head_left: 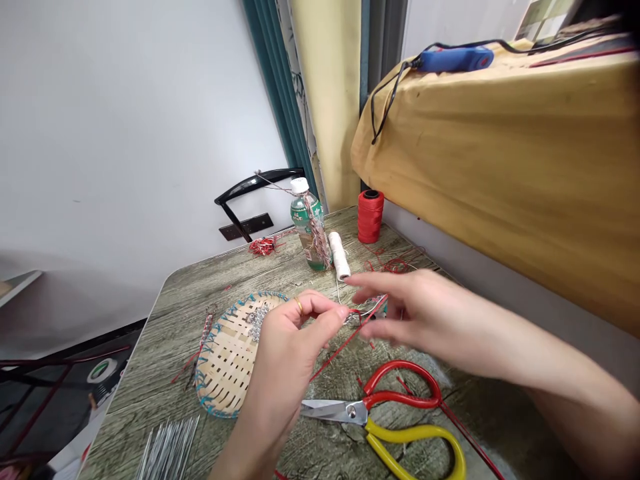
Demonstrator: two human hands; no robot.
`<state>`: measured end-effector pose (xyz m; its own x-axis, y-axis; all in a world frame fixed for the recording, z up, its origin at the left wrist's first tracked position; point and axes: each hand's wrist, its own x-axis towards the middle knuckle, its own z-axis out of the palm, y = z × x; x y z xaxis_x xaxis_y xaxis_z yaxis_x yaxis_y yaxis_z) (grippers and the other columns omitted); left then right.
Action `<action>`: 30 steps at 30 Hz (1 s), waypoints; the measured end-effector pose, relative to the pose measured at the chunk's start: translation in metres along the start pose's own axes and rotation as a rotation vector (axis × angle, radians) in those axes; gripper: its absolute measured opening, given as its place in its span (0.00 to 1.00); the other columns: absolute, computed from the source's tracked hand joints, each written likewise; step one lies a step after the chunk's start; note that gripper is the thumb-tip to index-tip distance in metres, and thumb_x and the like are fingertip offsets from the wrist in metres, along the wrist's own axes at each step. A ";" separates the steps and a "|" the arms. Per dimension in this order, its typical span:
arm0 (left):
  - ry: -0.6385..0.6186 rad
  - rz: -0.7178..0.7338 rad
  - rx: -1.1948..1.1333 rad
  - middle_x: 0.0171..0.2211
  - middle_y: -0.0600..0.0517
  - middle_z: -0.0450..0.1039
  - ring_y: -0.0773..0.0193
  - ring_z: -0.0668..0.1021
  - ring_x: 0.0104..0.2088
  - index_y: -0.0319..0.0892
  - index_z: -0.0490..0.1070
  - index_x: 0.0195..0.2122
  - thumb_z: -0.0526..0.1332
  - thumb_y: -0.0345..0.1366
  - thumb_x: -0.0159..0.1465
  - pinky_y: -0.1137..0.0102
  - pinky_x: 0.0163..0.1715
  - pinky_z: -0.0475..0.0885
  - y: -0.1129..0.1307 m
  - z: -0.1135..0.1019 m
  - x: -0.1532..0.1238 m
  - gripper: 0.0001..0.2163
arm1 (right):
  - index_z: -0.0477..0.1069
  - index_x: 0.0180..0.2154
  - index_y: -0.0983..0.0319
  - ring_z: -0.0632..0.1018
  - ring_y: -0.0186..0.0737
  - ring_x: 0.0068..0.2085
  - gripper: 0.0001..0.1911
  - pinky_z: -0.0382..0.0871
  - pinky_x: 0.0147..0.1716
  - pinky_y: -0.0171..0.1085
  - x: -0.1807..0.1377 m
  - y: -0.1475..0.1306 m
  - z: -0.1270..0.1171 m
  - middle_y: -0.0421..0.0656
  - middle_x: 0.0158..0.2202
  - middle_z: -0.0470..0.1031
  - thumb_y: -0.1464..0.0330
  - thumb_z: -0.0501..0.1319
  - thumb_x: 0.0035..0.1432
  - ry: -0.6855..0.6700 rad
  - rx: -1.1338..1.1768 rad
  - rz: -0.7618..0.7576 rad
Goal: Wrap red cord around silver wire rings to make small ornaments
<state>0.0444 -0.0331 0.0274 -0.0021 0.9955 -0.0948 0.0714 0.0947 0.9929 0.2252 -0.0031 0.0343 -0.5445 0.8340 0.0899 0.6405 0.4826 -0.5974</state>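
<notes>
My left hand (pixel 300 337), with a ring on one finger, pinches a thin red cord (pixel 340 348) between thumb and forefinger. A small loop of the cord shows just past the fingertips. Part of the cord slants from below the left hand up toward my right hand (pixel 405 303). The right hand's thumb and forefinger are spread on either side of that stretch; whether its curled fingers touch the cord is hidden. Under the hands lie scissors (pixel 357 411) with one red and one yellow handle. A woven bamboo tray (pixel 225 363) holding clear beads (pixel 259 321) sits partly behind the left hand.
Behind the hands stand a green-labelled bottle (pixel 311 230), a white thread spool (pixel 339 255) and a red thread spool (pixel 370 217). Thin metal rods (pixel 169 450) lie front left. A red-and-white tassel (pixel 263 246) rests near the back edge. A cloth-covered surface (pixel 490 147) rises at right.
</notes>
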 end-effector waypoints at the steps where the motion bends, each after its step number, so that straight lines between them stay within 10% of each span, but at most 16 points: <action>1: -0.003 -0.014 -0.004 0.21 0.57 0.68 0.71 0.67 0.24 0.40 0.72 0.21 0.63 0.32 0.56 0.75 0.25 0.62 -0.001 0.000 0.000 0.07 | 0.64 0.54 0.58 0.71 0.31 0.21 0.24 0.63 0.21 0.31 0.000 -0.009 0.005 0.37 0.29 0.77 0.63 0.61 0.56 -0.032 0.054 -0.002; 9: 0.122 0.007 -0.021 0.24 0.54 0.77 0.70 0.76 0.25 0.41 0.76 0.30 0.68 0.30 0.51 0.76 0.27 0.72 0.003 0.001 -0.001 0.05 | 0.69 0.36 0.60 0.69 0.32 0.24 0.03 0.59 0.24 0.31 -0.008 -0.017 0.005 0.37 0.24 0.71 0.70 0.58 0.58 0.247 -0.048 -0.126; 30: 0.101 0.355 0.480 0.24 0.56 0.78 0.67 0.77 0.24 0.46 0.76 0.26 0.64 0.30 0.55 0.74 0.25 0.69 0.006 0.000 -0.018 0.04 | 0.73 0.33 0.65 0.66 0.37 0.30 0.08 0.61 0.29 0.37 -0.003 -0.010 0.000 0.43 0.27 0.68 0.77 0.56 0.58 0.416 -0.219 -0.577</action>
<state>0.0452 -0.0506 0.0350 0.0112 0.9637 0.2669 0.5272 -0.2325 0.8173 0.2201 -0.0106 0.0397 -0.6049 0.4437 0.6612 0.4323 0.8803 -0.1952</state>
